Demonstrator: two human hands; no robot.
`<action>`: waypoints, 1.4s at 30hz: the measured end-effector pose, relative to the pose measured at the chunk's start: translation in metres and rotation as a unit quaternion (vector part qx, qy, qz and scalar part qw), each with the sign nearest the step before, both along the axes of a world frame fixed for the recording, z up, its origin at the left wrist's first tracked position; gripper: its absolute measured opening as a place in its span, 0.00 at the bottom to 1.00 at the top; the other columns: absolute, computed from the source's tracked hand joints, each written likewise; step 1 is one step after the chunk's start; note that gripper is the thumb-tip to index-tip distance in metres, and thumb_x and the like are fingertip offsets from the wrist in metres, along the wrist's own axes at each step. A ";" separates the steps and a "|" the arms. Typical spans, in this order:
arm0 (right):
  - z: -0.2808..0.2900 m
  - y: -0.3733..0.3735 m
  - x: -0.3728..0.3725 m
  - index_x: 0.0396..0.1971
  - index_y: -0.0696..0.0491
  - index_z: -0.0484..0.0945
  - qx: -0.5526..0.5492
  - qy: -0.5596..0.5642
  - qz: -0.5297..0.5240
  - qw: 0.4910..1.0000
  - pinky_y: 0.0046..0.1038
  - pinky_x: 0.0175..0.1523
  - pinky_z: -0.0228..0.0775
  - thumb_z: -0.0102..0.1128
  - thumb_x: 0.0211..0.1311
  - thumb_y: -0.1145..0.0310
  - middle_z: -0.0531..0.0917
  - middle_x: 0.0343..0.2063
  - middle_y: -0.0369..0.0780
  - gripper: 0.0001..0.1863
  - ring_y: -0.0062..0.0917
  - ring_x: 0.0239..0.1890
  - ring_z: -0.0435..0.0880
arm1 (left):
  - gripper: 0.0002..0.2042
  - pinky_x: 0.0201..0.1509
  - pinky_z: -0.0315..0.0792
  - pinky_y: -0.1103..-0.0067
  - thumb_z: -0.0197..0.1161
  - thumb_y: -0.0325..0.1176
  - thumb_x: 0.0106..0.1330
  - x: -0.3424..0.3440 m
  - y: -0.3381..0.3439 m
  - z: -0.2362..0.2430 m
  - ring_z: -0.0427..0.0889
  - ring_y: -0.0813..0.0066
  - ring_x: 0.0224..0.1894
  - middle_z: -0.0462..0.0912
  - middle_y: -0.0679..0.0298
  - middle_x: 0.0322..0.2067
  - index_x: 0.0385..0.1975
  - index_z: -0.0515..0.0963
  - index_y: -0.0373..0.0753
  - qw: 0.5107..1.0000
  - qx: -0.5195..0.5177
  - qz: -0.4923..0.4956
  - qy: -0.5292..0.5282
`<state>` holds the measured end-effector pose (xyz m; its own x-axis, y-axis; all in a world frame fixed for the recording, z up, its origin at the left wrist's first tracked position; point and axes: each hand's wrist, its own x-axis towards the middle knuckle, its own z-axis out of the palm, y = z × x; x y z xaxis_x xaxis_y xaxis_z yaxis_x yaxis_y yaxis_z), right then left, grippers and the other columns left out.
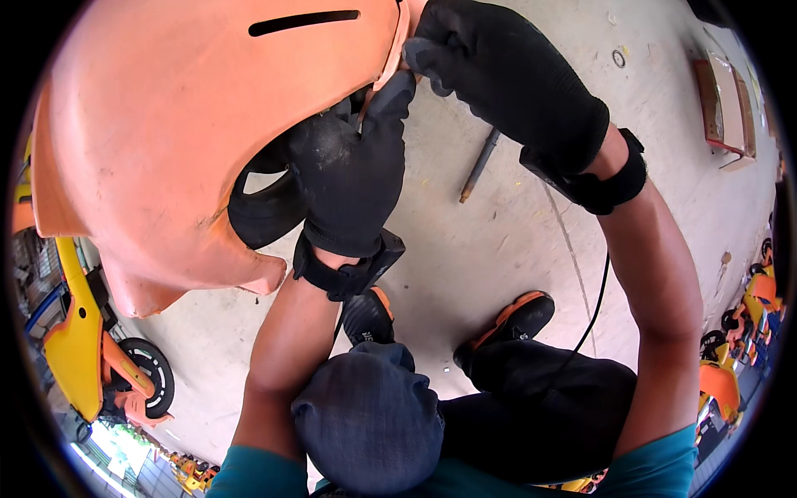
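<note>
A large orange moulded body panel (191,124) with a narrow dark slot fills the upper left. My left hand (344,174), in a black glove, reaches in under the panel's curved edge. Its thumb points up along that edge, and the other fingers are bent and mostly hidden behind the panel. Higher up, my right hand (506,79), also black-gloved, is closed in a pinch at the panel's right rim, close to the left thumb. Whatever lies between its fingertips is too small to make out. Beneath the panel shows a black tyre (264,217).
On the concrete floor lies a dark rod (479,166) with a brownish tip. A cardboard box (726,108) stands at the far right. A yellow scooter (79,332) is at the left, and several orange and yellow ones (721,390) line the right side. A black cable (599,303) hangs by my right arm.
</note>
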<state>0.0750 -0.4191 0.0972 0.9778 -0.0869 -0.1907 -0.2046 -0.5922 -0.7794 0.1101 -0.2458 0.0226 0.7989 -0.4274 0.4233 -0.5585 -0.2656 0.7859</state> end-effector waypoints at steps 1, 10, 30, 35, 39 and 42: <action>-0.005 0.000 -0.002 0.28 0.57 0.73 0.003 -0.035 -0.001 0.999 0.31 0.35 0.69 0.54 0.62 0.70 0.78 0.25 0.43 0.07 0.34 0.28 0.76 | 0.11 0.40 0.71 0.73 0.66 0.35 0.61 -0.001 -0.001 0.001 0.79 0.65 0.31 0.82 0.61 0.29 0.37 0.79 0.34 1.000 -0.005 0.001 0.008; -0.023 -0.004 -0.007 0.26 0.58 0.73 0.006 -0.158 0.009 0.987 0.34 0.35 0.67 0.55 0.58 0.73 0.77 0.24 0.48 0.05 0.41 0.28 0.75 | 0.12 0.40 0.72 0.73 0.66 0.35 0.61 0.002 -0.002 -0.003 0.80 0.60 0.32 0.82 0.59 0.30 0.39 0.80 0.33 0.999 0.031 0.012 -0.030; -0.067 -0.019 -0.004 0.26 0.56 0.72 -0.047 -0.261 -0.063 0.962 0.26 0.30 0.67 0.60 0.62 0.56 0.75 0.22 0.38 0.17 0.24 0.22 0.74 | 0.14 0.43 0.71 0.68 0.65 0.34 0.62 0.001 -0.007 0.004 0.79 0.54 0.37 0.81 0.53 0.36 0.40 0.78 0.29 0.987 0.128 0.048 -0.081; -0.057 -0.007 -0.009 0.38 0.60 0.70 0.047 -0.096 -0.227 0.968 0.25 0.31 0.70 0.69 0.48 0.40 0.77 0.23 0.39 0.36 0.21 0.23 0.76 | 0.13 0.42 0.71 0.69 0.65 0.34 0.62 0.000 -0.009 0.007 0.79 0.55 0.35 0.81 0.53 0.34 0.39 0.78 0.30 0.986 0.128 0.045 -0.098; -0.060 -0.005 -0.002 0.52 0.66 0.64 0.200 -0.028 -0.224 0.953 0.32 0.44 0.74 0.69 0.46 0.38 0.78 0.38 0.49 0.49 0.29 0.40 0.80 | 0.13 0.41 0.71 0.70 0.66 0.33 0.61 -0.002 -0.004 0.001 0.79 0.56 0.34 0.81 0.54 0.33 0.39 0.78 0.30 0.992 0.104 0.059 -0.036; -0.051 -0.012 -0.003 0.59 0.61 0.61 0.391 0.018 -0.112 0.913 0.39 0.53 0.73 0.67 0.49 0.39 0.74 0.49 0.48 0.48 0.32 0.52 0.76 | 0.12 0.41 0.71 0.70 0.66 0.32 0.61 -0.002 -0.002 0.002 0.79 0.57 0.34 0.81 0.54 0.33 0.39 0.78 0.30 0.994 0.095 0.056 -0.022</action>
